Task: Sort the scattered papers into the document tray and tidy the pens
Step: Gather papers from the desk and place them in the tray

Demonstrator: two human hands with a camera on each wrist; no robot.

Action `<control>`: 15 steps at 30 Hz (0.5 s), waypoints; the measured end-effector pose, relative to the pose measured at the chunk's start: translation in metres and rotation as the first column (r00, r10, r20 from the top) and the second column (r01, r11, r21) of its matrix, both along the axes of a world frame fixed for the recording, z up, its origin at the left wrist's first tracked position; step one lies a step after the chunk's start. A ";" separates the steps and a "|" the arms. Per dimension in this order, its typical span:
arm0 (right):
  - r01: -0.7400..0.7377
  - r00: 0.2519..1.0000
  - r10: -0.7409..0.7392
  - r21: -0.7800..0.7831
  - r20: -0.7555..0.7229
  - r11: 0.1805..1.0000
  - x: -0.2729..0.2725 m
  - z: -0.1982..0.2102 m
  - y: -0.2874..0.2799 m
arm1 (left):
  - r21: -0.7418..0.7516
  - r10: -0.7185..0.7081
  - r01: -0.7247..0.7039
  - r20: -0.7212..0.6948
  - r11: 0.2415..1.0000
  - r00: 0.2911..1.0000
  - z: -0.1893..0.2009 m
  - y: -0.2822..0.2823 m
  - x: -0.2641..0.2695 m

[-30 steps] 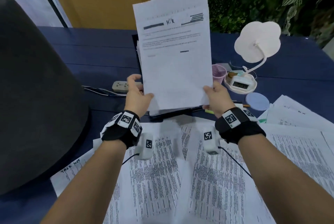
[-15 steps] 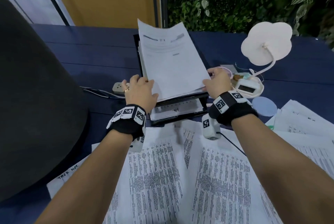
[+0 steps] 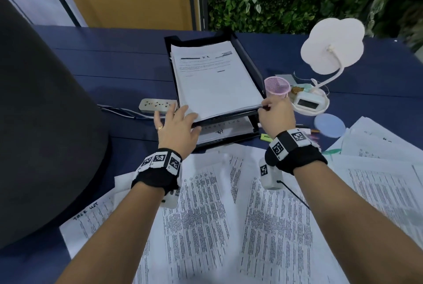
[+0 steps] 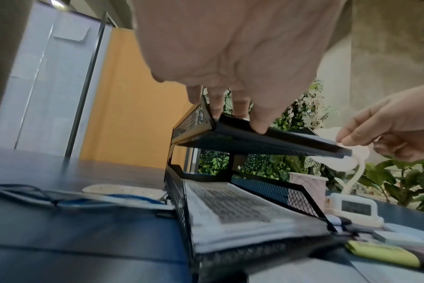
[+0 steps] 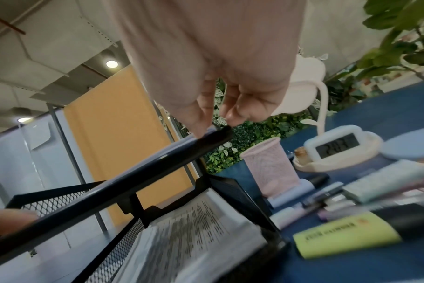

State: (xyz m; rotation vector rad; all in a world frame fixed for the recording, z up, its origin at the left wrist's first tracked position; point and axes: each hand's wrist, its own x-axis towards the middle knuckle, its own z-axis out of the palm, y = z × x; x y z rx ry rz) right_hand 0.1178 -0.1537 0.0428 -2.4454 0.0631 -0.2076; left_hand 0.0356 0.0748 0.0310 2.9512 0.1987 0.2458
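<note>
Both hands are at the front lip of the document tray [image 3: 249, 59], and the paper stack [image 3: 217, 82] lies flat in its upper tier. The left hand [image 3: 177, 126] is at the tray's near-left corner, fingers spread and laid over the stack's corner and the lip; from the left wrist view the fingertips [image 4: 260, 122] press down on the black edge. The right hand [image 3: 277, 115] is at the near-right corner, fingertips [image 5: 201, 122] drawn together on the stack's corner right at the rim. To finish this well, I'd say: nudge both near corners evenly toward the tray's back wall so the sheets square up, lightly, so nothing buckles. The stack's long axis runs from the tray's front lip to its back wall, its letterhead at the far end, leaning slightly left. The lower tier already holds printed sheets. Plenty of scattered papers [image 3: 263, 226] lie in front of the tray, and a yellow highlighter [image 3: 266, 137] just right of its front, near the pink pen cup [image 3: 276, 85].
</note>
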 end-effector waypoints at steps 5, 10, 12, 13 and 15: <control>-0.034 0.991 0.036 0.015 -0.130 0.999 -0.046 -0.034 -0.020 | -0.157 -0.015 0.014 -0.005 0.988 1.000 -0.023 -0.009 -0.032; -0.202 0.889 0.186 0.005 -0.417 0.979 -0.096 -0.068 -0.017 | -0.222 0.004 -0.007 -0.014 0.975 1.000 -0.043 -0.007 -0.066; -0.243 0.852 0.227 0.027 -0.472 0.970 -0.112 -0.075 -0.010 | -0.252 0.043 -0.062 -0.079 0.966 0.996 -0.052 -0.001 -0.079; -0.262 0.834 0.246 0.038 -0.494 0.964 -0.118 -0.078 -0.006 | -0.261 0.074 -0.103 -0.117 0.960 0.990 -0.056 0.002 -0.085; -0.338 0.788 0.295 0.020 -0.540 0.941 -0.127 -0.083 0.003 | -0.259 0.160 -0.214 -0.215 0.942 0.963 -0.065 0.011 -0.096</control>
